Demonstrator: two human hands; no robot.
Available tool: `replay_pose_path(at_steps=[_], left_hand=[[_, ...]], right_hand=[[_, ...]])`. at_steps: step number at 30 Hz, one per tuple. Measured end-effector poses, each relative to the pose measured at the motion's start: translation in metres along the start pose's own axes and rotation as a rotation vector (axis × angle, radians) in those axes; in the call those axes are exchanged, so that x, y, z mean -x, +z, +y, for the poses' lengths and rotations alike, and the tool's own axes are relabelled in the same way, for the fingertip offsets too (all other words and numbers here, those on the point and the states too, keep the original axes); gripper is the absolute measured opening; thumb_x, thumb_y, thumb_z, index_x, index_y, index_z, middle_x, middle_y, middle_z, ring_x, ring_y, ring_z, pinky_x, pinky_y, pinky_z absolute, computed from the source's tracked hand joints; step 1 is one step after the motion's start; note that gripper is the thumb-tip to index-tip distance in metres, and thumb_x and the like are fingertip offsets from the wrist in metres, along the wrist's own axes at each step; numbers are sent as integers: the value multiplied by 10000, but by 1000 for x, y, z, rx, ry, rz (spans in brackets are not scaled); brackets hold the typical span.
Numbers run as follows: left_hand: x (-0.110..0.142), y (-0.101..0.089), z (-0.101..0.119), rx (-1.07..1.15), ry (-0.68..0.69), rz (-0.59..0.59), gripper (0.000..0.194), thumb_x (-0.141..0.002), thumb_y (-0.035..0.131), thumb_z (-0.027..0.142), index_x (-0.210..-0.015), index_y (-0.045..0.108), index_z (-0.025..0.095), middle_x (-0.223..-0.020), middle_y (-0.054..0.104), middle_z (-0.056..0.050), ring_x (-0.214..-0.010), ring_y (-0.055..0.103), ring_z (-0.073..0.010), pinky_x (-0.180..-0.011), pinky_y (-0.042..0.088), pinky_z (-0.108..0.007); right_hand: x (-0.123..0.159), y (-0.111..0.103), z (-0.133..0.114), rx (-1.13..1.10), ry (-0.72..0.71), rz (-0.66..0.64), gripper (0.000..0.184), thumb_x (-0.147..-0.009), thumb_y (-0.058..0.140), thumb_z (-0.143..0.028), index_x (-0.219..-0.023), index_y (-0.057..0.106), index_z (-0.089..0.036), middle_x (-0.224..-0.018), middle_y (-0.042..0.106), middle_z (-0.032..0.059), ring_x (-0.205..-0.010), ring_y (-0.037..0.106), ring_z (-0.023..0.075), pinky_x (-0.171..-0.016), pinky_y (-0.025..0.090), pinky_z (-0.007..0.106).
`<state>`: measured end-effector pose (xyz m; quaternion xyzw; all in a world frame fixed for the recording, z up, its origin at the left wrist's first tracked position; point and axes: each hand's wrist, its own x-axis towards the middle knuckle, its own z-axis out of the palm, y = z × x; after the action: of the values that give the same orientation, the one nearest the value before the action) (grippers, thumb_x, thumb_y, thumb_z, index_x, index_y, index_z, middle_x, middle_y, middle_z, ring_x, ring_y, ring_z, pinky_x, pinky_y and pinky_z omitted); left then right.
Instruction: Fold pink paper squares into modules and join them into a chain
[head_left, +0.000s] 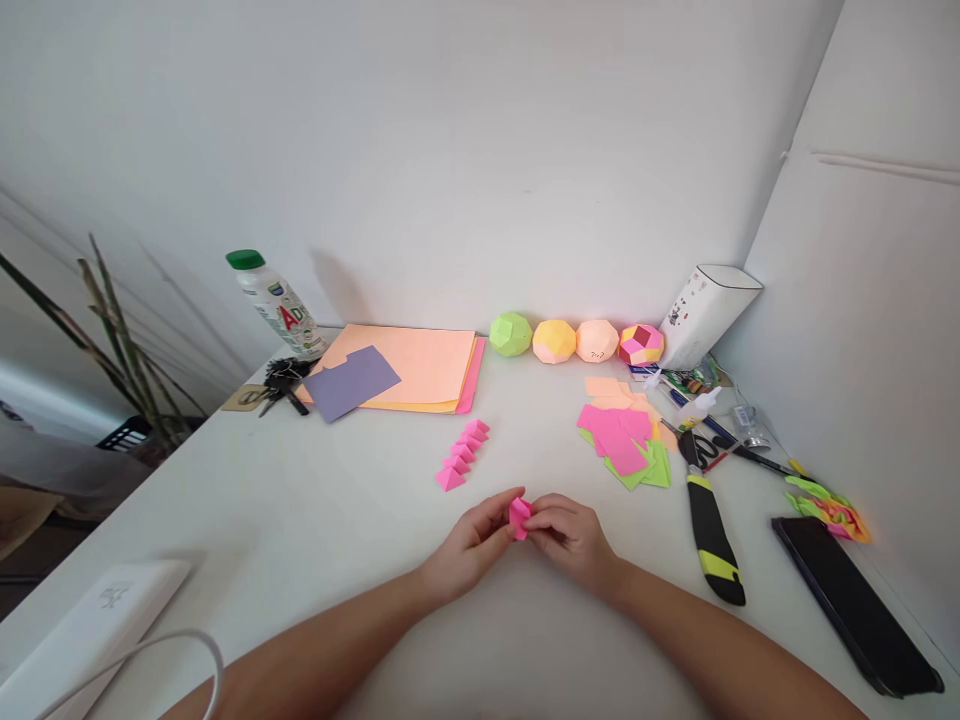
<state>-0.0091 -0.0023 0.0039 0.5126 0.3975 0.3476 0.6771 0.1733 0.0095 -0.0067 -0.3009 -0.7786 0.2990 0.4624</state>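
Observation:
A small folded piece of pink paper [519, 518] is pinched between both hands near the table's middle. My left hand [471, 540] grips its left side with thumb and fingers. My right hand [571, 535] is closed on its right side, the fingertips partly covering it. Just beyond the left hand lies a slanting row of several folded pink paper pieces [463, 455]. Flat pink paper pieces [619, 435] lie farther right, over green pieces [651, 468] and peach pieces [606, 387].
Four-color paper balls [554, 342] line the wall beside a white box [705, 315]. Coloured sheets [420, 365], a purple piece [352, 384], keys [285, 380] and a bottle [281, 310] stand left. A knife [712, 535], scissors [701, 450] and phone [855, 605] lie right; a white device [97, 630] sits front left.

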Motion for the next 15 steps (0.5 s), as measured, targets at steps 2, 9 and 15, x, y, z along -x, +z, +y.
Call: replay_pose_path(at_steps=[2,9,15], left_hand=[[0,0,-1,-50,3,6,488,-828,546,419,-1253,493,185,-842,584,-28,-702,500,-142,-614,424,-257],[0,-3,-6,-216,46,53,455,-868,477,396,-1275,500,196,-887,618,-50,-876,545,-206,-772,466,-331],[0,-2,-5,-268,154,-23,417,-892,447,326,-1288,473,200,-914,590,-45,-847,524,-183,-823,446,-342]], right_hand=[[0,0,0,4,12,-6,146,-861,530,-169,-829,668,-204,-794,631,68,-686,625,149,-592,534,247],[0,-1,-2,-24,72,-33,152,-873,510,-206,-861,661,-195,-830,636,82,-707,612,158,-610,526,264],[-4,-4,-4,-194,392,-73,88,-817,584,-230,-786,650,-180,-757,625,43,-601,549,129,-537,474,249]])
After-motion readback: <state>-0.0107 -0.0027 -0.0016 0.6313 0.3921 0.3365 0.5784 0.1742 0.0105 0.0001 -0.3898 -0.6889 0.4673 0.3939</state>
